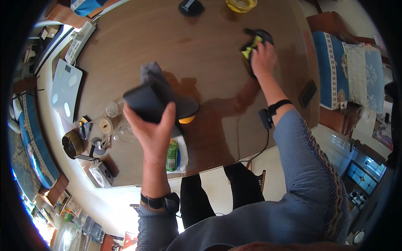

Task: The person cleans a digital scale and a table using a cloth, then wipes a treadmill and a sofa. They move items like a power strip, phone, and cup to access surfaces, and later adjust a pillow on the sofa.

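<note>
My left hand [150,138] is raised over the near left of the table, thumb and fingers around a dark, flat-faced object [146,102] that I cannot name for blur. Behind it lies a folded grey cloth [152,71]. A dark, flat piece with a rounded end [187,107] sticks out to the right; I cannot tell whether it belongs to the held object. Something yellow [187,120] peeks out below. Farther off to the right, my right hand [264,59] grips a black and yellow-green item [251,48], whose exact kind is unclear.
Clear glass vessels [97,128], a brass-coloured bowl [72,144] and a phone stand [91,157] crowd the left side. A white power strip [80,42] lies beyond. A yellow glass bowl [241,4] is far back. A dark phone [308,93] lies right; a green packet [171,155] is near.
</note>
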A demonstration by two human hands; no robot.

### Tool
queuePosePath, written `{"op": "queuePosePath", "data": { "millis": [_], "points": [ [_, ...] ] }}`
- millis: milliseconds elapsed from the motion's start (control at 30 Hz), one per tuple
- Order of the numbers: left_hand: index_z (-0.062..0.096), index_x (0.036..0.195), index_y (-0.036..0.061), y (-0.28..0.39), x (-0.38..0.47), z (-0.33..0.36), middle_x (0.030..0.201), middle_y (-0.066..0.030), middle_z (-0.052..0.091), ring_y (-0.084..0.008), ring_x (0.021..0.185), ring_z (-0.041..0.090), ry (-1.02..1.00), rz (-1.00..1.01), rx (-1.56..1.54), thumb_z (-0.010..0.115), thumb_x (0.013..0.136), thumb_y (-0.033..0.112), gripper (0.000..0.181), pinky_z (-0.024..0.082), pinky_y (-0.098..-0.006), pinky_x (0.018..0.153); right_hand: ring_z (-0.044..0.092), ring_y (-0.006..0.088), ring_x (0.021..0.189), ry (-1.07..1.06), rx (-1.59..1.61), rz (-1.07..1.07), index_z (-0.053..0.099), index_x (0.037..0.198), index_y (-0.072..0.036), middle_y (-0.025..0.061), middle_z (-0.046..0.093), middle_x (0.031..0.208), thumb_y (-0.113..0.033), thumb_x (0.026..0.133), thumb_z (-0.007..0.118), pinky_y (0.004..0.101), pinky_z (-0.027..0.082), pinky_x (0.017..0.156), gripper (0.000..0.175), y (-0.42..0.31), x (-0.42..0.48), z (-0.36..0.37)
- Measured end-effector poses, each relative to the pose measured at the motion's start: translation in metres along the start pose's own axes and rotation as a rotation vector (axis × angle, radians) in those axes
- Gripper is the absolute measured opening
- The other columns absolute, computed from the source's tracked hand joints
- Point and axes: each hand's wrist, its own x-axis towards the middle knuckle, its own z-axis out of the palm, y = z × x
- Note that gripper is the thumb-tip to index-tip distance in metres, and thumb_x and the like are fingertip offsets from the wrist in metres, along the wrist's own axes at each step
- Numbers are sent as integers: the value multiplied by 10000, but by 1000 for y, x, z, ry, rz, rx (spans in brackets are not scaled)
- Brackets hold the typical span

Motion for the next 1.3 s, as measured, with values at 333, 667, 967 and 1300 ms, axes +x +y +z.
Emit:
{"op": "queuePosePath", "data": {
  "millis": [333, 667, 967, 1300],
  "points": [
    [413, 1332, -47, -42, -5, 147, 1163, -267, 603, -398, 1042, 635, -325, -115, 240, 888, 754, 307, 827, 534, -456, 914, 259, 375, 1532, -72, 20, 311, 454, 1518, -208, 188, 333, 1628, -443, 1051, 450, 598, 215, 1215, 522, 87, -55, -8],
    [231, 1585, 61, -33, -49, 163, 1455, -260, 430, -466, 1141, 608, -496, -74, 850, 830, 805, 420, 1047, 541, -547, 916, 257, 402, 1525, -97, 41, 311, 470, 1499, -201, 209, 348, 1611, -417, 1028, 502, 618, 236, 1198, 519, 85, -51, -19],
    [530, 1412, 91, -10, 130, 203, 1361, -170, 594, -399, 1227, 574, -285, 260, 1119, 738, 847, 502, 728, 474, -561, 992, 214, 384, 1545, -136, 55, 312, 458, 1515, -213, 199, 316, 1629, -398, 1023, 519, 611, 213, 1212, 529, 83, -47, -25],
    [677, 1268, 88, -71, 282, 276, 1315, -160, 624, -380, 1226, 577, -62, 246, 972, 685, 903, 473, 531, 457, -538, 1022, 232, 409, 1533, -110, 47, 242, 448, 1516, -197, 213, 321, 1619, -360, 1010, 544, 611, 233, 1201, 540, 88, -44, -20]
  ]
}}
